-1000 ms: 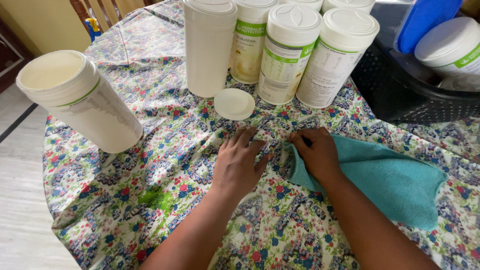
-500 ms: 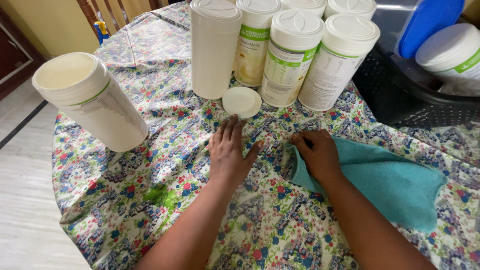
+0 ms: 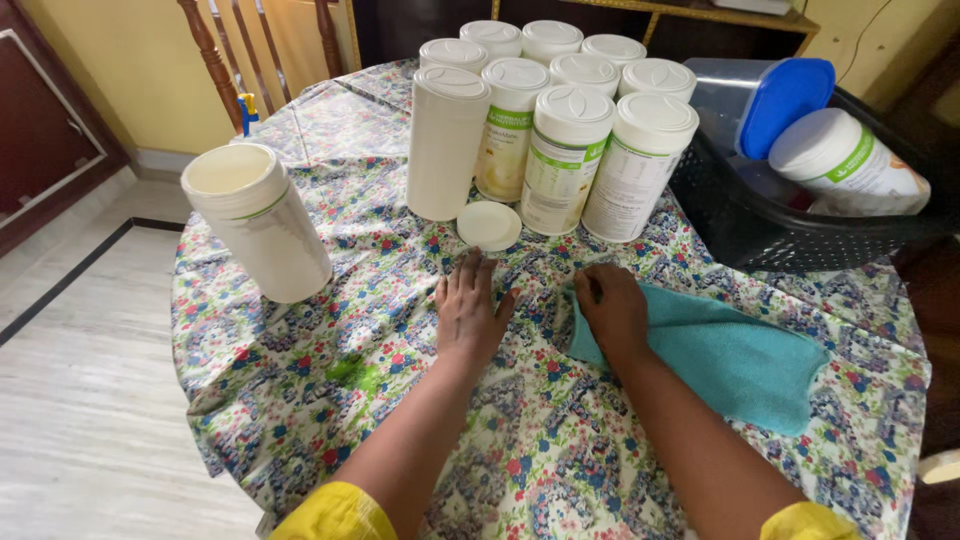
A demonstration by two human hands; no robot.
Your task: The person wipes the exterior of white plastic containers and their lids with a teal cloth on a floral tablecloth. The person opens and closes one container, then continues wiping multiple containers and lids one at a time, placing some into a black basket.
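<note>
Teal cloth (image 3: 730, 355) pinned under right hand (image 3: 612, 312), fingers curled gripping its edge, while left hand (image 3: 468, 312), fingers spread flat, inching nearer round lid (image 3: 489, 225).

Two bare forearms with short bright yellow sleeves ending at the elbows, left hand (image 3: 468, 312) and right hand (image 3: 611, 312) both bare, no gloves, rings, watch or bangles showing, nails short and unpainted as far as can be seen.
</note>
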